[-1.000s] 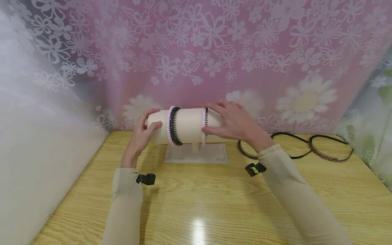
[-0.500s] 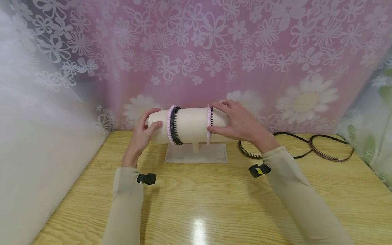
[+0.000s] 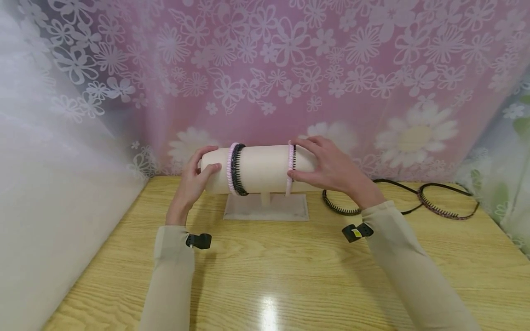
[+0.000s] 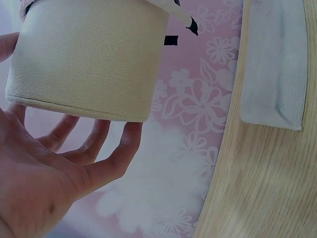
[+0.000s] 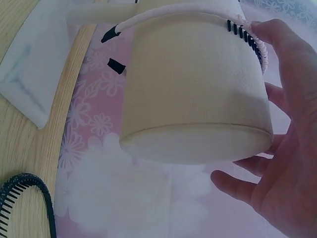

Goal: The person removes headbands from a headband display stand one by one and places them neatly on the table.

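A cream padded roll [image 3: 267,168] lies level on a post above a pale flat base [image 3: 266,212]. My left hand [image 3: 191,179] grips the roll's left end, its thumb in front. Close to that hand, a pink headband [image 3: 230,172] and a black toothed headband [image 3: 238,172] sit side by side round the roll. Toward the right end, my right hand [image 3: 327,165] pinches another pink headband [image 3: 290,161] between thumb and index finger. This band has black teeth and is round the roll; its black-tipped ends show in the right wrist view [image 5: 111,33].
On the wooden table [image 3: 265,266], a black toothed headband [image 3: 339,209] and a dark reddish toothed headband [image 3: 445,211] lie at the right, partly overlapping. Behind the table hangs a pink flowered curtain [image 3: 265,82]. A pale cloth [image 3: 62,193] borders the left side.
My right hand has slid the pink headband rightward along the roll, toward its right end. My left hand stays on the left end, and the left pair of headbands has not moved along the roll.
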`<state>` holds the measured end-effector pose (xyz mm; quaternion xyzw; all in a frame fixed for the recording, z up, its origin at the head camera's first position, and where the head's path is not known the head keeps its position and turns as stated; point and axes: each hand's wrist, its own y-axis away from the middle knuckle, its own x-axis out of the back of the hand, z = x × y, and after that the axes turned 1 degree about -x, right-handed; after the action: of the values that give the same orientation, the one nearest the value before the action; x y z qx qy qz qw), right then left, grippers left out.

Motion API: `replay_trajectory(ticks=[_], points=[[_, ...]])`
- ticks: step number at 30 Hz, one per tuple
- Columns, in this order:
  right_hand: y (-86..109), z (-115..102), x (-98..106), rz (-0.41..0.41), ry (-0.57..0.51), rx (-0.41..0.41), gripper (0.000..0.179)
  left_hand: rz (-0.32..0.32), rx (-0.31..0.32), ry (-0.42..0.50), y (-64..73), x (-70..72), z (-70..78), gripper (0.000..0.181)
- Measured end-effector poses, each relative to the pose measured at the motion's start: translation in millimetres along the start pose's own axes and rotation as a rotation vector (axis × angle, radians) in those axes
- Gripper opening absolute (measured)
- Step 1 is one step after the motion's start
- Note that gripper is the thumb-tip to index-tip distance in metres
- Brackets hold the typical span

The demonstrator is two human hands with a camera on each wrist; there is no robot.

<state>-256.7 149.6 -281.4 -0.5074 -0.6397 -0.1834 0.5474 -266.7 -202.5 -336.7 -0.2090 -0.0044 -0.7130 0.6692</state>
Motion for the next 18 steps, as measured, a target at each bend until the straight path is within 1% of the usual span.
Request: replay_trajectory(ticks=[9,13,18], points=[[4.7,9,1,0.027,-0.032,0.009,0.075,-0.001,0.009,0.005,-0.1,0.0,0.4,0.051],[6.7,11,2,0.038,-0.022,0.017,0.073,-0.002,0.013,0.003,0.4,0.0,0.3,0.052],[9.9,13,3,0.035,-0.033,0.003,0.074,0.001,0.015,-0.007,0.7,0.0,0.6,0.053]])
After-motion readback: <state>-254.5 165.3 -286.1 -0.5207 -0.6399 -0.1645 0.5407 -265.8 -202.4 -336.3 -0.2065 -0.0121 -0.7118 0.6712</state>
